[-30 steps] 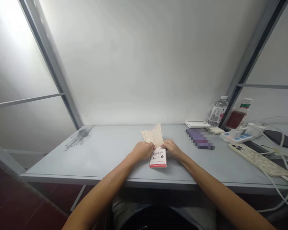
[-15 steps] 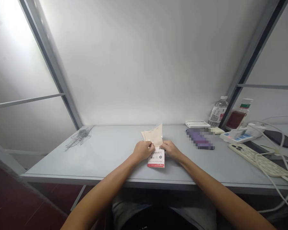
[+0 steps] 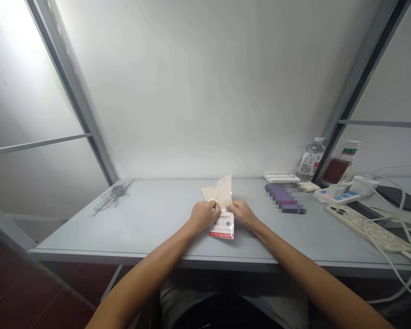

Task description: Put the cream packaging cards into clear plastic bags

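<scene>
The red-edged white packet (image 3: 222, 230) had shifted slightly left. The left hand (image 3: 203, 216) and right hand (image 3: 242, 215) pinched its top and the tan paper sheets (image 3: 219, 192) at the centre of the table (image 3: 150, 228).

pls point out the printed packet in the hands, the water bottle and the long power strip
printed packet (image 3: 222, 230), head view, on its white front below the hands
plastic water bottle (image 3: 310, 161), head view, on its label
long power strip (image 3: 368, 234), head view, on its socket face

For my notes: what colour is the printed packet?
White printed packet, red bottom edge; head view.
</scene>
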`<control>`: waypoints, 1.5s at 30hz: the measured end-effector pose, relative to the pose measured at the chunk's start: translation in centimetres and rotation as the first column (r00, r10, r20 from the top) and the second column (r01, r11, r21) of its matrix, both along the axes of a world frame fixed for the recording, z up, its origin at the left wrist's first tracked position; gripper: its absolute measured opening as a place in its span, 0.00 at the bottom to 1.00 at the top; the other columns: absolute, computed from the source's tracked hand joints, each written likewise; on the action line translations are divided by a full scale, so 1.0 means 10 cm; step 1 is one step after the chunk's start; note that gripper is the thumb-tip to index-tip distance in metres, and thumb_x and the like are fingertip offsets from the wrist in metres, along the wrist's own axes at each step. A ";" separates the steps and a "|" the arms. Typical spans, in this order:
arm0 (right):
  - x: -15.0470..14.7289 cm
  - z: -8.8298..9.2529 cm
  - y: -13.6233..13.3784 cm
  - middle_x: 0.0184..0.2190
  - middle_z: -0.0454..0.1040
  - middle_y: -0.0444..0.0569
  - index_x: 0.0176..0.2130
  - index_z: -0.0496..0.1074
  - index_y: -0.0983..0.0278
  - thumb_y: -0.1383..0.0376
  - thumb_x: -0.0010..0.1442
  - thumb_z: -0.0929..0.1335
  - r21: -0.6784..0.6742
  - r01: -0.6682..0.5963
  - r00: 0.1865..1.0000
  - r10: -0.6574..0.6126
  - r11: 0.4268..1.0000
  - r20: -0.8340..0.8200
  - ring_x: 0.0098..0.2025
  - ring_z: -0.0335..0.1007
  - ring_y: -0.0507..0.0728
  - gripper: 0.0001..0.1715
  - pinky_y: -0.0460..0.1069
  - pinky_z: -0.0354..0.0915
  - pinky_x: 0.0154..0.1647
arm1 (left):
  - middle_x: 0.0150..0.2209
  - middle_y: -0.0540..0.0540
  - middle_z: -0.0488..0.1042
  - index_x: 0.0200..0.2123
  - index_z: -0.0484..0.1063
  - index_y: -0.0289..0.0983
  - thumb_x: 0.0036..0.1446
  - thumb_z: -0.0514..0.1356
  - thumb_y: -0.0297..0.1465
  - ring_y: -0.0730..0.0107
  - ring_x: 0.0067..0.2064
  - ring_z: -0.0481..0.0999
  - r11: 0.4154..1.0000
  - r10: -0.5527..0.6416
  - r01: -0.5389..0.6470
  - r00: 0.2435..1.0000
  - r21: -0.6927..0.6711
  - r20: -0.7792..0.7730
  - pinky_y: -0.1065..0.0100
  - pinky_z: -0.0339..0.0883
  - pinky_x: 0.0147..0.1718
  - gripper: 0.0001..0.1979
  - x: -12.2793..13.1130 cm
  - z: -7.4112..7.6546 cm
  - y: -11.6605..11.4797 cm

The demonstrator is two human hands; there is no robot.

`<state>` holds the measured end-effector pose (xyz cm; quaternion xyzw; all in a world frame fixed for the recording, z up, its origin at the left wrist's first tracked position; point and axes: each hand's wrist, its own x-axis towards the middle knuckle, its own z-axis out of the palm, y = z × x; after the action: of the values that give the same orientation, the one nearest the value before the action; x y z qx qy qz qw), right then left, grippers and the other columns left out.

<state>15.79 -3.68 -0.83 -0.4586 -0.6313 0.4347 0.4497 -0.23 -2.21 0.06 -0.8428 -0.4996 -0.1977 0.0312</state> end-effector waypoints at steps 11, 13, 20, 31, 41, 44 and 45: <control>-0.04 0.09 -0.03 0.30 0.76 0.53 0.30 0.73 0.69 0.59 0.45 0.69 -0.122 0.102 0.989 -0.114 0.987 -0.093 0.30 0.72 0.58 0.15 0.49 0.65 0.29 | 0.28 0.42 0.73 0.34 0.66 0.34 0.60 0.42 0.29 0.67 0.26 0.71 0.987 -0.116 0.138 0.965 0.077 -0.237 0.69 0.58 0.24 0.14 0.02 -0.02 0.00; -0.04 0.09 -0.02 0.31 0.77 0.53 0.31 0.73 0.69 0.60 0.45 0.70 -0.134 0.108 0.987 -0.122 0.985 -0.102 0.32 0.72 0.59 0.15 0.49 0.66 0.29 | 0.28 0.42 0.73 0.34 0.66 0.33 0.60 0.42 0.29 0.66 0.27 0.72 0.986 -0.124 0.148 0.960 0.077 -0.250 0.69 0.58 0.23 0.14 0.02 -0.03 0.00; -0.03 0.07 -0.01 0.31 0.77 0.53 0.31 0.74 0.69 0.60 0.47 0.69 -0.121 0.129 0.988 -0.137 0.984 -0.068 0.32 0.73 0.59 0.14 0.48 0.66 0.29 | 0.28 0.42 0.73 0.35 0.65 0.33 0.60 0.42 0.29 0.67 0.27 0.72 0.986 -0.126 0.150 0.959 0.076 -0.252 0.70 0.59 0.24 0.14 0.03 -0.05 0.01; -0.04 0.07 -0.03 0.29 0.77 0.53 0.30 0.74 0.69 0.60 0.45 0.70 -0.114 0.129 0.987 -0.139 0.985 -0.080 0.30 0.72 0.58 0.14 0.48 0.66 0.27 | 0.28 0.41 0.73 0.35 0.65 0.32 0.60 0.41 0.27 0.65 0.26 0.72 0.981 -0.149 0.178 0.949 0.081 -0.276 0.69 0.57 0.22 0.14 0.02 -0.06 0.00; -0.07 0.03 0.00 0.25 0.76 0.51 0.27 0.74 0.69 0.62 0.44 0.70 -0.175 0.144 0.979 -0.166 0.974 -0.122 0.27 0.71 0.57 0.12 0.47 0.64 0.24 | 0.27 0.38 0.72 0.32 0.68 0.33 0.57 0.44 0.26 0.63 0.28 0.72 0.987 -0.120 0.145 0.958 0.076 -0.262 0.68 0.58 0.23 0.13 0.05 -0.12 0.01; -0.08 0.03 -0.01 0.22 0.75 0.49 0.26 0.74 0.69 0.63 0.42 0.70 -0.200 0.168 0.970 -0.198 0.965 -0.141 0.24 0.69 0.55 0.11 0.47 0.63 0.23 | 0.28 0.39 0.73 0.30 0.68 0.33 0.56 0.45 0.26 0.63 0.29 0.72 0.990 -0.092 0.114 0.969 0.085 -0.230 0.68 0.58 0.24 0.12 0.07 -0.12 0.00; -0.08 0.04 -0.01 0.21 0.74 0.48 0.25 0.73 0.69 0.63 0.42 0.70 -0.209 0.172 0.968 -0.205 0.963 -0.147 0.24 0.69 0.55 0.10 0.47 0.62 0.22 | 0.28 0.39 0.73 0.30 0.68 0.33 0.56 0.46 0.26 0.63 0.29 0.72 0.991 -0.083 0.105 0.971 0.086 -0.223 0.68 0.58 0.24 0.12 0.07 -0.11 0.00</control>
<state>14.96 -3.74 -0.47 -0.5204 -0.4991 0.4862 0.4936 0.49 -2.20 -1.04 -0.8796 -0.4425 -0.1288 0.1177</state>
